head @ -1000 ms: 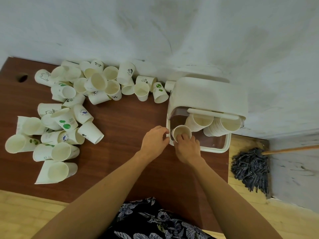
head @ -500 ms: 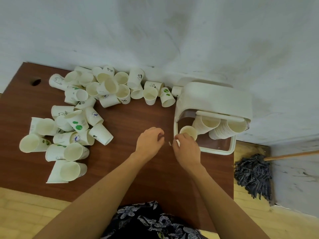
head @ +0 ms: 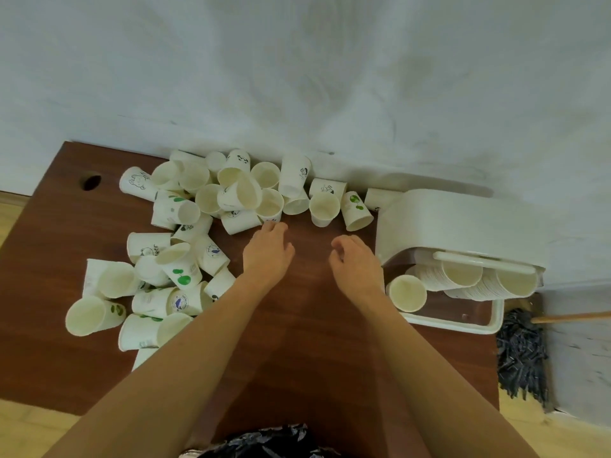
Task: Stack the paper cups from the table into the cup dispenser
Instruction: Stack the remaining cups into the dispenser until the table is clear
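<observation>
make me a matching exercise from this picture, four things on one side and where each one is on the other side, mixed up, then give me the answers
Things:
1. left hand
2. mop head
3. single cup
4. round hole

Places:
A. far left corner of the table
B. left slot of the cup dispenser
C. on the floor, right of the table
D. reaching to the loose cups by the wall

Pairs: 1-D, 2-C, 3-B, 4-A

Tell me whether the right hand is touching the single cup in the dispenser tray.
Apart. In the head view the right hand hovers over the table, bare wood showing between it and the single cup.
</observation>
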`<state>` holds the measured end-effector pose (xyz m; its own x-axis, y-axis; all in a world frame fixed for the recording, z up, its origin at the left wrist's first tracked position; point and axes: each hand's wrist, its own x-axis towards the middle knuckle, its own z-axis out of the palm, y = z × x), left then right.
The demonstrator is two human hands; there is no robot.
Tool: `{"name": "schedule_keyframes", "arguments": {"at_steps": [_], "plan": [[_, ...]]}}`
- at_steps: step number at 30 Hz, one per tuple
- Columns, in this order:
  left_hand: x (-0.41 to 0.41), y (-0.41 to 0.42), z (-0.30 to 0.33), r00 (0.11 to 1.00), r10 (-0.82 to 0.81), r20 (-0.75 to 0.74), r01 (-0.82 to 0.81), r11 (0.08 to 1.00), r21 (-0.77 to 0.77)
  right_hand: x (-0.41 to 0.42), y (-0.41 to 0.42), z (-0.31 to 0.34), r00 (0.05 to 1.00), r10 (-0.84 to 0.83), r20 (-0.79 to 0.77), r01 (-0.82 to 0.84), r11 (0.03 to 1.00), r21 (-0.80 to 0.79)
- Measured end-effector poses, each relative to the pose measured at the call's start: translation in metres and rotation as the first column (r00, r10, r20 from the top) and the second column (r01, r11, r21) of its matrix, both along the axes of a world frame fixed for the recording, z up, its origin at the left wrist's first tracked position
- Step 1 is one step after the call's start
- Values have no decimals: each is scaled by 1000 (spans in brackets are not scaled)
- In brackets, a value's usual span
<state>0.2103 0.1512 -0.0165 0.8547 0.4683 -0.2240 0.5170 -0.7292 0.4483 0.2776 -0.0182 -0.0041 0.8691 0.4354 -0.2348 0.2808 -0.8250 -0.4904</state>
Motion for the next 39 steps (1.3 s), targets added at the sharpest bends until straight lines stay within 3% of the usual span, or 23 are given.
{"name": "schedule_keyframes", "arguments": {"at_steps": [7, 16, 21, 33, 39], "plan": [[20, 27, -22, 993, 67, 95, -64, 997, -35, 25, 38, -21, 997, -80, -24, 80, 997, 14], [36, 41, -49, 995, 85, 58, -76, 987, -144, 50, 62, -52, 994, -47, -101, 45, 999, -18], [26, 38, -36, 984, 60, 165, -39, 991, -127, 47, 58, -51, 998, -69, -12, 69, 997, 29], [-32, -33, 24, 950, 86, 301, -29, 982, -189, -35, -34, 15, 950, -267, 163, 228, 947, 226], [-48, -90, 43, 924, 4, 381, 74, 979, -191, -66, -101, 27, 912, -319, 258, 267, 939, 215]]}}
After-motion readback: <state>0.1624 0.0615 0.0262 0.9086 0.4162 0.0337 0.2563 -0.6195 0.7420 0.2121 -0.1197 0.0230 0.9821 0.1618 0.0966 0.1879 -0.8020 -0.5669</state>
